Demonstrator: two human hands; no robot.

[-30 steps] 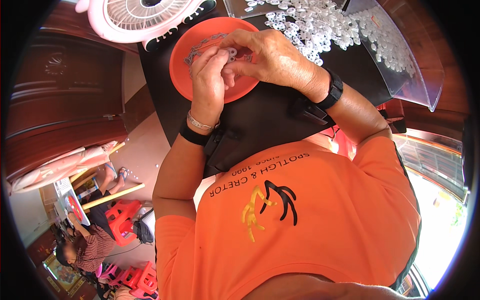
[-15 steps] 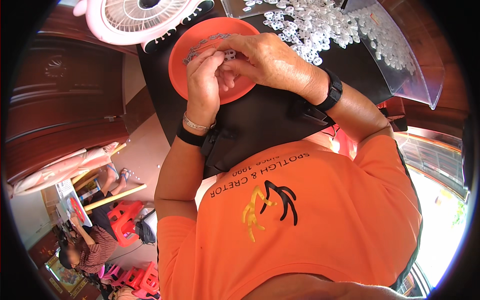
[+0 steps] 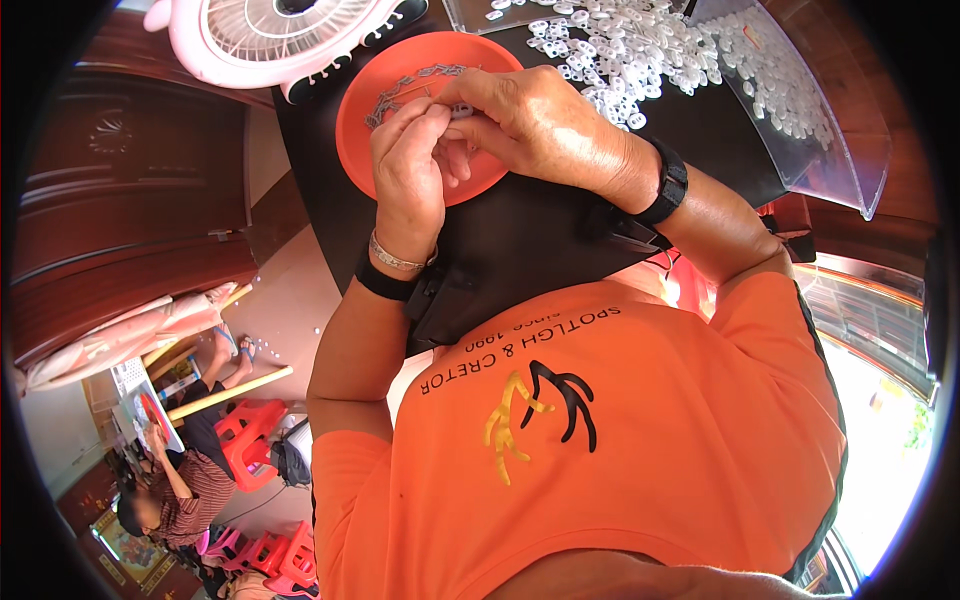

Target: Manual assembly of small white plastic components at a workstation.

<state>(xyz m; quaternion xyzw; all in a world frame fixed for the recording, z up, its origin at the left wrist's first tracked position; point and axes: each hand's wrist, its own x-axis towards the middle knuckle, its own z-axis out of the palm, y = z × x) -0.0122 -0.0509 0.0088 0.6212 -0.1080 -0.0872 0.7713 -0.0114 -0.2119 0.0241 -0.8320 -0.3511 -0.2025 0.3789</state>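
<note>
My left hand (image 3: 408, 165) and right hand (image 3: 535, 125) meet fingertip to fingertip, pinched shut on small pale plastic ring piece (image 3: 461, 111) over round orange plastic dish (image 3: 372, 120). Likely fitting step; next calls for steady press. Wrists bent inward, forearms rising from lower edge. Loose white rings (image 3: 625, 55) heaped toward black tabletop (image 3: 530, 230) far edge.

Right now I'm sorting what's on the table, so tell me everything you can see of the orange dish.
The orange dish is round, shallow and looks like plastic, sitting flat on the black tabletop beside a pink fan. A string of small grey linked pieces lies inside it. The left hand and right hand work just above, covering its right half.
</note>
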